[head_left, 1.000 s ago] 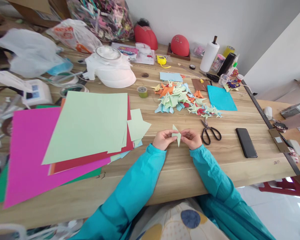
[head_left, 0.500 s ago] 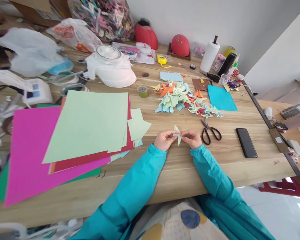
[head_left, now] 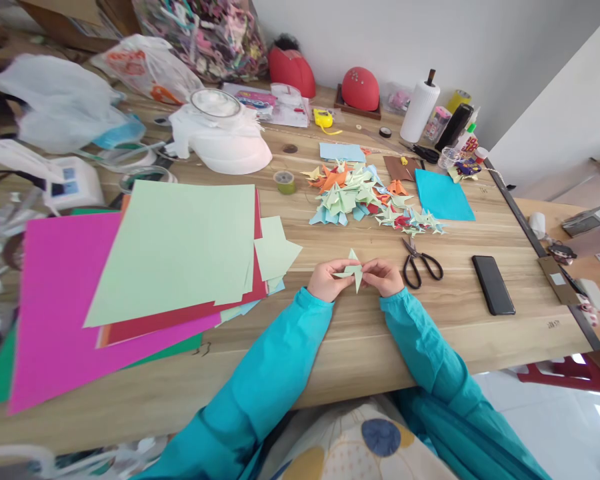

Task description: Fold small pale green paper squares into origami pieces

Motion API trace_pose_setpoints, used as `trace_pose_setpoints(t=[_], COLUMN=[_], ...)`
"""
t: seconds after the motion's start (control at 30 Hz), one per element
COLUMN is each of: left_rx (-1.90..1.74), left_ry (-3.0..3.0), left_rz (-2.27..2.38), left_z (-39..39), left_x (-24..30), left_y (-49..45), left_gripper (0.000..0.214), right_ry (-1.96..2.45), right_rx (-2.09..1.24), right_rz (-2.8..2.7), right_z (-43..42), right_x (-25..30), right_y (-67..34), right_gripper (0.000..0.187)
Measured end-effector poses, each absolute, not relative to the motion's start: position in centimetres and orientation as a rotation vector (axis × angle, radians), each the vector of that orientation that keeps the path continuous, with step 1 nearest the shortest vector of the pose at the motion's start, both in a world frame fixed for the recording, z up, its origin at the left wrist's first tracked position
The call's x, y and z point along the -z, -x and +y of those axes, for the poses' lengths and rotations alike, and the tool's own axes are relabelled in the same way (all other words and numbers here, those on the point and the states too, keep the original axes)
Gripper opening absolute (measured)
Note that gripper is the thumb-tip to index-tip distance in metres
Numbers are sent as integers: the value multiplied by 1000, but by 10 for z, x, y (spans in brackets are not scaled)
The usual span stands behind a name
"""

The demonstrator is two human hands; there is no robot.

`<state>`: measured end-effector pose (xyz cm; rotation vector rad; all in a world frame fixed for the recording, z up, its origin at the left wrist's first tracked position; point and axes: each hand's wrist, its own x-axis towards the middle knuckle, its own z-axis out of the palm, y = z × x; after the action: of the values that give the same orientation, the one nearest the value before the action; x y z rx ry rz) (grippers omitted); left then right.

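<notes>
A small pale green origami piece [head_left: 357,278] with pointed ends is pinched between my two hands above the table. My left hand [head_left: 325,280] grips its left side, where a narrow flap now sticks out over the fingers. On the right side, the fingertips of my right hand [head_left: 386,277] are closed on its edge. Just beyond my hands lies a heap of folded paper pieces [head_left: 347,198], in green, orange, blue and red. Black-handled scissors [head_left: 414,257] rest close to my right hand. The fingers partly cover the folds of the paper.
Large coloured sheets [head_left: 175,247] are stacked at the left, with small green squares [head_left: 275,257] beside them. A phone [head_left: 493,285] lies at the right. Behind the heap are a turquoise sheet [head_left: 444,195], a tape roll [head_left: 285,182] and a yellow tape measure [head_left: 323,119].
A narrow flap of the origami piece has come out to the left, over my left fingers. Both hands stay in nearly the same place, still holding the paper.
</notes>
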<state>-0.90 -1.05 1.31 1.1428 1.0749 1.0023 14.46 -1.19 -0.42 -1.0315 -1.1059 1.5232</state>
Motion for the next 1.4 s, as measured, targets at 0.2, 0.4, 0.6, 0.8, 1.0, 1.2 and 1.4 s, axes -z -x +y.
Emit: trace_pose_setpoints(t=[0.2, 0.4, 0.6, 0.8, 1.0, 1.2, 1.4], left_rx=[-956, -980, -983, -988, -990, -1060, -1068], left_ry=[-1239, -1239, -1220, -1204, -1208, -1224, -1256], left_rz=[1137, 1118, 1084, 1055, 1077, 1068, 1105], left_z=[-11, -9, -9, -12, -12, -12, -13], left_x=[-14, -15, -11, -17, -18, -14, -16], left_y=[10, 13, 12, 10, 10, 9, 8], left_gripper=[39, 30, 36, 46, 40, 38, 35], right_ry=[1076, 1033, 1060, 1085, 1099, 1105, 1123], right_rx=[-1426, -1390, -1490, -1485, -1348, -1223, -1221], right_rz=[-1216, -1312, -1160, -1080, -1214, -1246, -1195], right_z=[-12, -15, -14, -14, -18, -20, -19], right_x=[9, 8, 3, 1, 1, 10, 10], right_y=[-145, -146, -144, -141, -139, -136, -135], right_gripper=[23, 21, 24, 28, 24, 28, 29])
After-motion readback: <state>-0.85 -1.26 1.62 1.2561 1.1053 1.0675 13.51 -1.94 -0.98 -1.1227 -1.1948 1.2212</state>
